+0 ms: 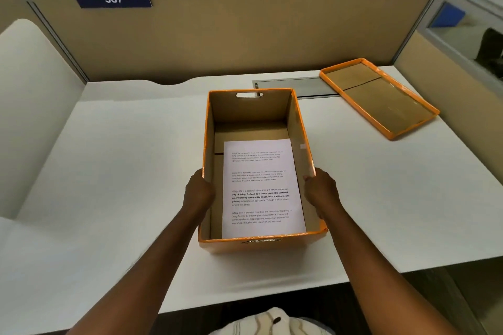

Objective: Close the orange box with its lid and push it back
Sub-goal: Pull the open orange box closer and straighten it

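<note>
Both hands, the left hand and right hand, press flat against the long sides of the open orange box at the near middle of the worktop, fingers wrapped around its outer walls. Stiff cardboard holding one printed sheet, it should slide lightly. Its lid, upturned at the far right, looks thin and flexible, best lifted by its long rims.
</note>
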A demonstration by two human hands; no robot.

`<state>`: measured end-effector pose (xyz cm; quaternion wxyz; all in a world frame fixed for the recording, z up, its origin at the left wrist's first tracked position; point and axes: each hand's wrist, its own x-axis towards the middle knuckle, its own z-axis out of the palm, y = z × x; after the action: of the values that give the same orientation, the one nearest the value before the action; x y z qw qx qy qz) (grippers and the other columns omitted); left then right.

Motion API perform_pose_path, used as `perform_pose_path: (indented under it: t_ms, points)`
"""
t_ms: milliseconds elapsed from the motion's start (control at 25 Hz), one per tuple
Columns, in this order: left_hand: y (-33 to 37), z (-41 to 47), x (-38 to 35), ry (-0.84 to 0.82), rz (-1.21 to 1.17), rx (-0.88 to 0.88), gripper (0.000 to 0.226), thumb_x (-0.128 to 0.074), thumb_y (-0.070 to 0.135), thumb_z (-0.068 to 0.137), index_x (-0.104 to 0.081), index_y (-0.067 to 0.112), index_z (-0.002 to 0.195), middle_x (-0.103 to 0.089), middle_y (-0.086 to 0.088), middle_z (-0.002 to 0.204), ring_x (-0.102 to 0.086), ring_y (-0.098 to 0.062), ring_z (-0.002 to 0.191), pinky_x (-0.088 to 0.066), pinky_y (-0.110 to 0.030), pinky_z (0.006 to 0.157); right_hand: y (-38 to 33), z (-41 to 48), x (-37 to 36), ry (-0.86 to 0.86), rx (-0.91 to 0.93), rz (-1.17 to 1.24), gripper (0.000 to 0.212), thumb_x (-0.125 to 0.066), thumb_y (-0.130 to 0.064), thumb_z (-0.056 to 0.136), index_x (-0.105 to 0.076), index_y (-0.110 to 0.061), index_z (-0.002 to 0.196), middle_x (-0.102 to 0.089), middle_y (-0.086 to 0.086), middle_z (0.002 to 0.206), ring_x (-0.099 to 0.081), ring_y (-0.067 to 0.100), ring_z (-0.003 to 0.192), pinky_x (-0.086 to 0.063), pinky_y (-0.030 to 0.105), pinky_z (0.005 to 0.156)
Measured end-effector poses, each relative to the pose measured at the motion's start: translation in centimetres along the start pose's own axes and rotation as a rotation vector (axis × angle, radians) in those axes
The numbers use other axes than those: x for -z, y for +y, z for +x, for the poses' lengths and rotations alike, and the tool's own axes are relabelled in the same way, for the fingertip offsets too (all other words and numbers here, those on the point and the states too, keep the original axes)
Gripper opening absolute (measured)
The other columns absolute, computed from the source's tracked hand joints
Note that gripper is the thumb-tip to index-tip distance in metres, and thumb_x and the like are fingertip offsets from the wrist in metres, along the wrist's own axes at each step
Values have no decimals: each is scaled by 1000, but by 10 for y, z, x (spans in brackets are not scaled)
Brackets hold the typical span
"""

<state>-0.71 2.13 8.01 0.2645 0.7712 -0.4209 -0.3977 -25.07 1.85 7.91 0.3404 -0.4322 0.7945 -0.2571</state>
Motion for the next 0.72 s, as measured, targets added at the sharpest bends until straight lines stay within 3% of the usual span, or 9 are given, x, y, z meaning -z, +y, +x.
perform_pose_path:
  t_ms: [320, 440, 720]
  points:
    - [-10, -2, 5, -28, 11, 26, 41, -45, 5, 94, -44, 5, 135, -58, -19, 128, -62, -35, 107, -54, -42, 83, 0, -11, -11, 5, -23, -72, 33, -47, -15, 93, -51, -3, 124, -58, 18, 125, -56, 35, 111, -43, 32, 79]
    - [-10, -1, 4, -28, 35, 37, 41, -46, 6, 93, -44, 4, 134, -57, -21, 130, -60, -39, 112, -55, -48, 89, -2, -9, -12, 18, -32, -99, 34, -48, -15, 92, -50, -2, 124, -58, 19, 125, -56, 36, 111, -45, 35, 82]
    - [-10, 0, 0, -5, 79, 35, 38, -47, 8, 93, -46, 4, 131, -59, -20, 125, -62, -39, 107, -55, -52, 87, -2, -8, -13, 11, -33, -111, 33, -47, -14, 92, -49, -4, 124, -59, 18, 125, -56, 37, 112, -47, 39, 88]
